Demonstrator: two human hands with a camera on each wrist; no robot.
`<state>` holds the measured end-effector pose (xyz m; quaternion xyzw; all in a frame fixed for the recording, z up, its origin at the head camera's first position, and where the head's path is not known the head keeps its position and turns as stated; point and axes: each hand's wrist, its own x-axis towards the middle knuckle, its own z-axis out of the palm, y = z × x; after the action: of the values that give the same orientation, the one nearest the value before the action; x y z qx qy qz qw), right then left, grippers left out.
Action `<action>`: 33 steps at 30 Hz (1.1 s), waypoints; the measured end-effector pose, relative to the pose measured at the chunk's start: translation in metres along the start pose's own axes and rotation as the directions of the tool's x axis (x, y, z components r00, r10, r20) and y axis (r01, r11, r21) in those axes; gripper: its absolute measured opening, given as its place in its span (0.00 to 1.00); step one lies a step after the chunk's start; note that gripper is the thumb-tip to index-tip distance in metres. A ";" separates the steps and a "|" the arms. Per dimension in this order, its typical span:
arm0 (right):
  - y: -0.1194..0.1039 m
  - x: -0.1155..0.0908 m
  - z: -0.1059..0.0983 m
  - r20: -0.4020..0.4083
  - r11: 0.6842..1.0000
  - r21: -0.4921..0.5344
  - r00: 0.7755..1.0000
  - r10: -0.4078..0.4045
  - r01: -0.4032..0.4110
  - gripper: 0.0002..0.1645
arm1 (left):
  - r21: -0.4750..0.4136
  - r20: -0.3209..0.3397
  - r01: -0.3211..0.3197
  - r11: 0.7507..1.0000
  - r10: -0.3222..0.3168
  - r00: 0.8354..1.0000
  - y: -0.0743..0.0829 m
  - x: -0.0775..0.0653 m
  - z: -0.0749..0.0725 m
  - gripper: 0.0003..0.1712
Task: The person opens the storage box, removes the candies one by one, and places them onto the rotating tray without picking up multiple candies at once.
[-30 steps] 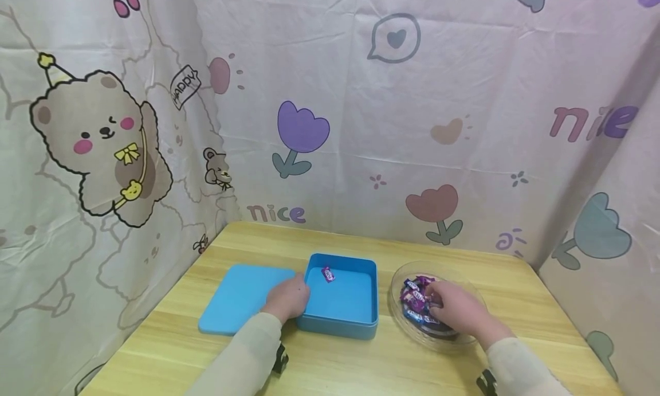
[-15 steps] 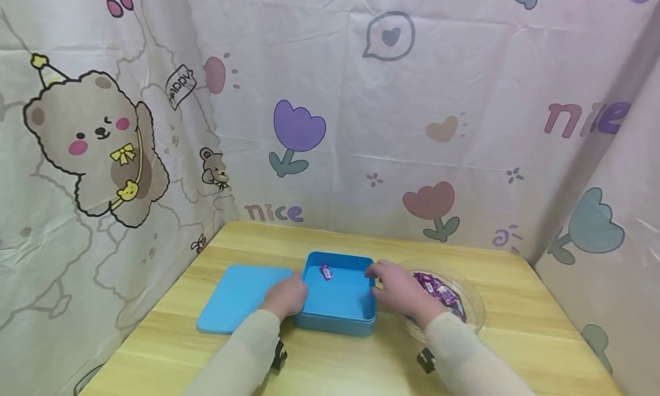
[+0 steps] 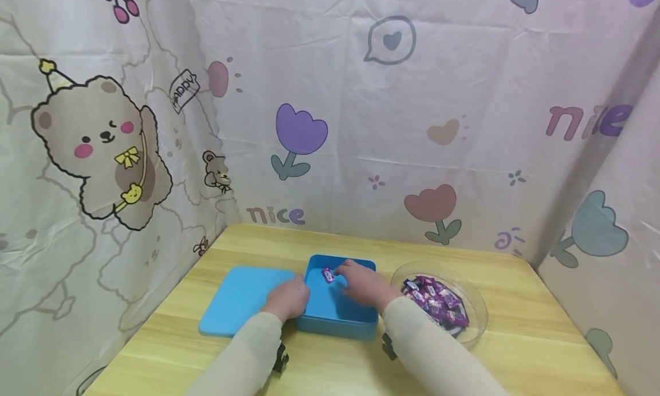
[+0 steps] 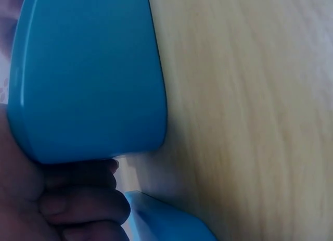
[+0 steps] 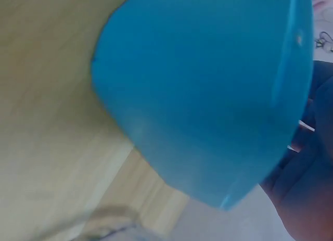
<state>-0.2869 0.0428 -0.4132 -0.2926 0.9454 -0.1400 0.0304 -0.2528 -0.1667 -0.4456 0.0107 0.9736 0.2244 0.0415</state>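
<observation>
My left hand (image 3: 289,297) holds the left wall of an open blue square box (image 3: 337,327). In the left wrist view its curled fingers (image 4: 88,204) lie against the outside of that wall, while the thumb is out of sight. Bent fingers of my right hand (image 3: 363,284) hang over the inside of the box, above its right part. A purple-wrapped candy (image 3: 327,275) lies on the box floor just left of those fingertips. Whether the right hand has a candy in it is hidden. The right wrist view shows it beyond the box wall (image 5: 208,95).
A flat blue lid (image 3: 232,304) lies left of the box, partly under my left hand. On the right stands a clear round bowl (image 3: 479,313) with several purple candies (image 3: 438,301), partly covered by my right sleeve (image 3: 428,333). Printed cloth hangs behind the wooden table (image 3: 319,373).
My right hand has come out of the candy bowl and moved left, over the wall and into the space above the box. The left hand stays on the box.
</observation>
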 end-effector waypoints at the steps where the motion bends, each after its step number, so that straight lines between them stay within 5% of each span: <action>1: -0.002 0.003 0.002 0.011 1.000 0.007 1.000 0.005 -0.005 0.25 | 0.002 0.000 0.000 1.000 0.000 1.000 0.000 0.000 0.000 0.31; 15: -0.020 0.037 0.034 0.135 0.986 -0.157 0.987 0.082 -0.060 0.38 | 0.050 -0.008 -0.025 0.998 0.026 1.000 0.001 0.001 -0.001 0.29; 23: -0.018 0.029 0.030 0.140 0.977 -0.206 0.987 0.083 -0.053 0.28 | 0.025 0.000 -0.007 1.000 0.007 1.000 0.000 0.002 0.001 0.30; 33: -0.011 0.015 0.031 0.045 0.972 -0.224 0.998 -0.054 0.063 0.08 | 0.032 0.002 0.002 0.999 -0.002 1.000 0.000 0.003 0.002 0.31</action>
<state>-0.2892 0.0182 -0.4392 -0.3246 0.9454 -0.0269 0.0110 -0.2552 -0.1659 -0.4476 0.0106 0.9770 0.2087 0.0426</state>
